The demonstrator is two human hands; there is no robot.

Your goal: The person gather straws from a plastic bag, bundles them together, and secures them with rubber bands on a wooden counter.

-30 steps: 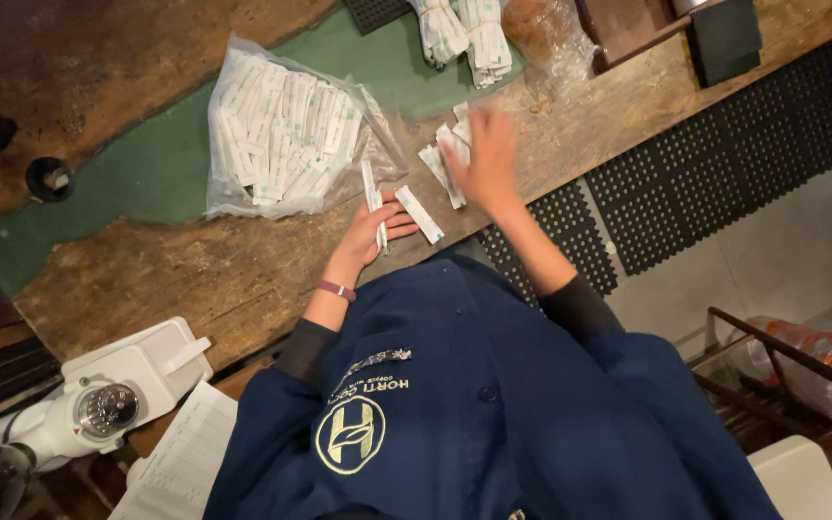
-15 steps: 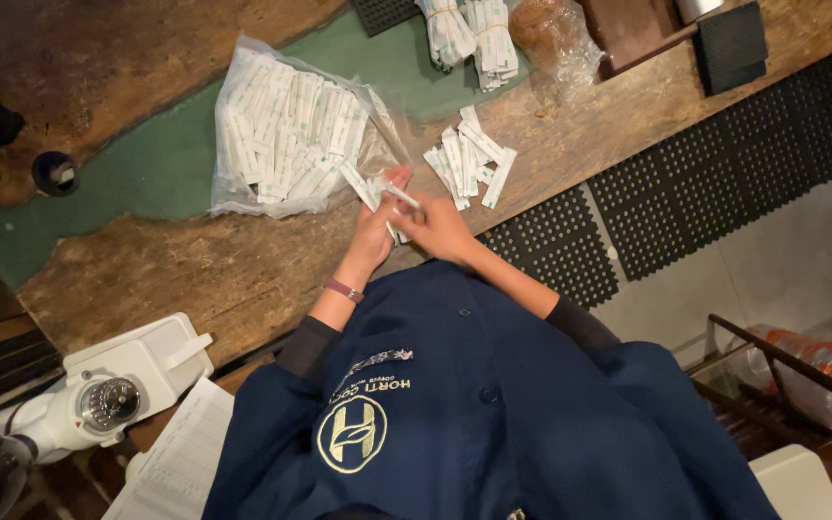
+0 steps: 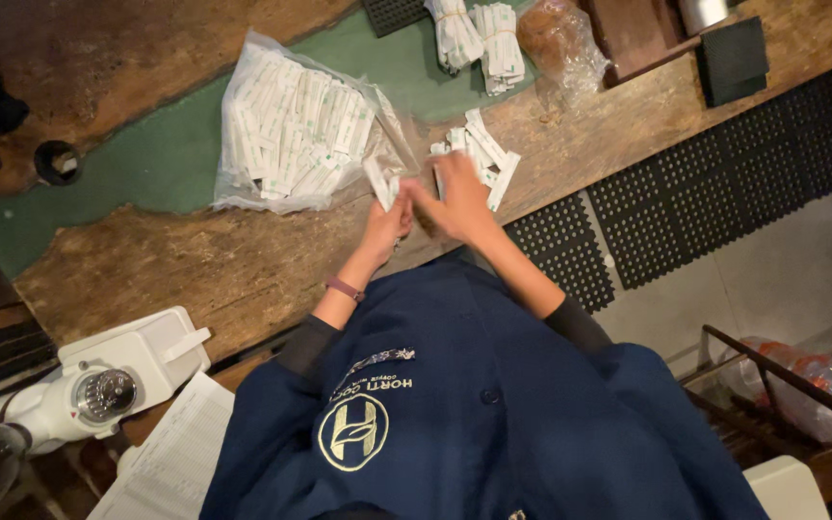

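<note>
Left hand: pinches one white packet upright, held clear of the counter.
Right hand: rests over the loose pile, fingers curled; grip unclear.
Bag: clear, full of packets, just left of the hands, within reach.
Bundles: banded, set apart up the counter.

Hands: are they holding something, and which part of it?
The left hand pinches a white packet by its lower end; the rest sticks up. The right hand lies over the loose packets; any grip there cannot be told.
</note>
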